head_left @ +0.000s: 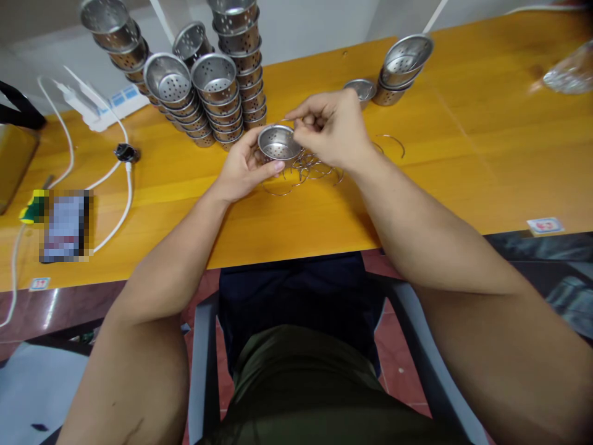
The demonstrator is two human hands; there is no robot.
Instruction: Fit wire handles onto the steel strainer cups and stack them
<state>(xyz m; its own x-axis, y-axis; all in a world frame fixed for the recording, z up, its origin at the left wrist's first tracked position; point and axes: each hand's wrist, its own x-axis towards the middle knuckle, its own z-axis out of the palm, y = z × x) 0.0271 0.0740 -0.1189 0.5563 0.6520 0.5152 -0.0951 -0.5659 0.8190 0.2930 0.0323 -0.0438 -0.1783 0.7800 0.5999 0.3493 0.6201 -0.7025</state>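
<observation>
Head view looks down past the person's lap and a grey chair (201, 371) to the near edge of a yellow wooden table (463, 154). Both bare forearms reach over that edge toward the middle of the table. The left hand (243, 167) is wrapped around a small perforated metal cup (278, 143), thumb on its near side and fingers curled behind, holding it upright just above the tabletop. The right hand (331, 130) is just right of the cup, its thumb and fingertips pinched tight on a thin wire (283, 120) at the cup's far rim. Under and right of the hands lies a tangle of wire loops (315, 170), with one loose loop (393, 141) further right. At the left, a white cable (121, 210) runs back to a power strip (106, 105). Far left stand leaning stacks of cups (222, 93). A short stack (403, 65) sits far right, with a single cup (360, 89) just left of it.
</observation>
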